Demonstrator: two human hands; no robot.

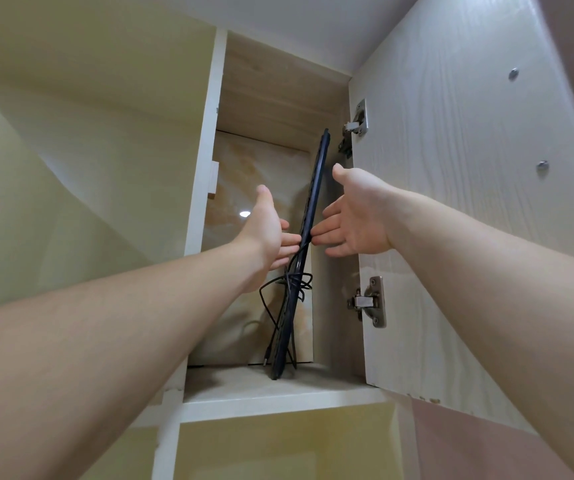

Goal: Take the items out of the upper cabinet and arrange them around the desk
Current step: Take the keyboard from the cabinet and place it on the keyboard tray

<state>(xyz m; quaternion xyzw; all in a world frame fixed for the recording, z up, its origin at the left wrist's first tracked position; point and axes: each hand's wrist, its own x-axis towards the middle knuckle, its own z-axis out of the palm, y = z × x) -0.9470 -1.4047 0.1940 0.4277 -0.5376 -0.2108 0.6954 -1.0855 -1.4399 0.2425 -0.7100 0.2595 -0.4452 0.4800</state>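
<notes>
Pale wood-grain panels and a cream wall frame a tall, narrow upper cabinet [209, 140] with its door [451, 202] swung wide to the right of the opening on two metal hinges; a glossy marbled back panel shines inside.

The fingers [327, 233] of the right hand are straight and spread, their tips touching the right face of the keyboard [308, 216], a thin black slab seen edge-on. From the other side, the left fingers [287, 242] are also straight, their tips meeting the keyboard's left face at about the same height. Neither set is curled round it yet, so it looks like a flat two-sided press, probably because the slab is too thin and tall to trust to one hand.

The right hand [361, 213] sits just right of the keyboard, thumb up near the upper hinge; the left hand [266, 226] sits just left of it.

The keyboard stands on end on the cabinet floor [261, 386], leaning to the right toward the hinge side, seemingly stored that way to fit the narrow bay. Its cable [287, 282] is wound loosely round its lower half, a loose end dangling beside its foot. I would expect that loop to snag on the way out.
</notes>
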